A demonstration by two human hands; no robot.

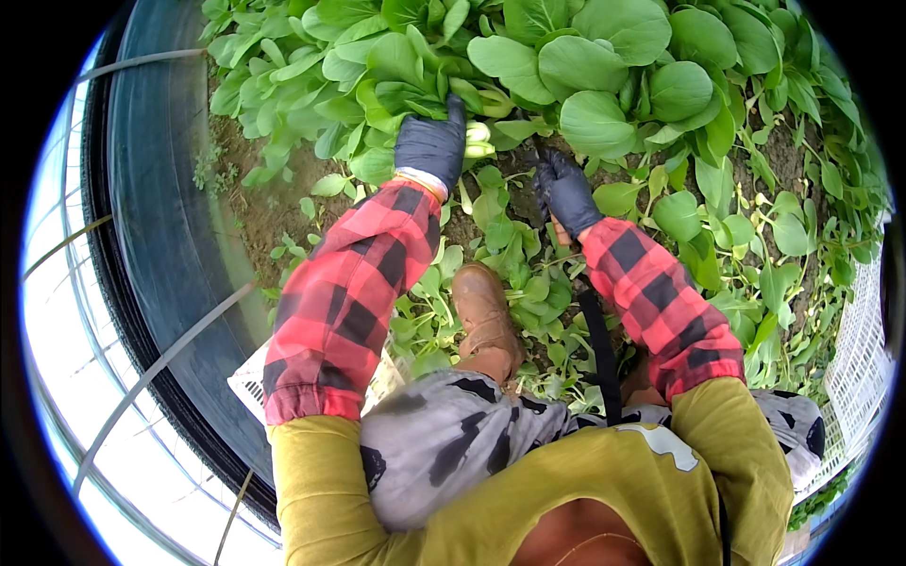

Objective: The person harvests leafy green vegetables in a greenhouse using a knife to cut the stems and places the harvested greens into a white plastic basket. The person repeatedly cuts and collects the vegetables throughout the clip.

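My left hand (433, 145), in a dark glove, is closed around several leafy greens (403, 92) that look like bok choy, their pale cut stem ends (478, 140) showing to its right. To the right, my right hand (563, 187), also gloved, grips a tool by what seems to be its wooden handle (562, 232); its dark blade is mostly hidden near the soil. Just above the right hand stand rooted greens with broad leaves (598, 124).
Loose leaves (495, 226) lie on the soil around my brown boot (485, 304). A white plastic crate (251, 375) sits beside my left leg, with white crates (860, 339) at far right. Plastic sheeting (163, 177) and hoops of a greenhouse wall run along the left.
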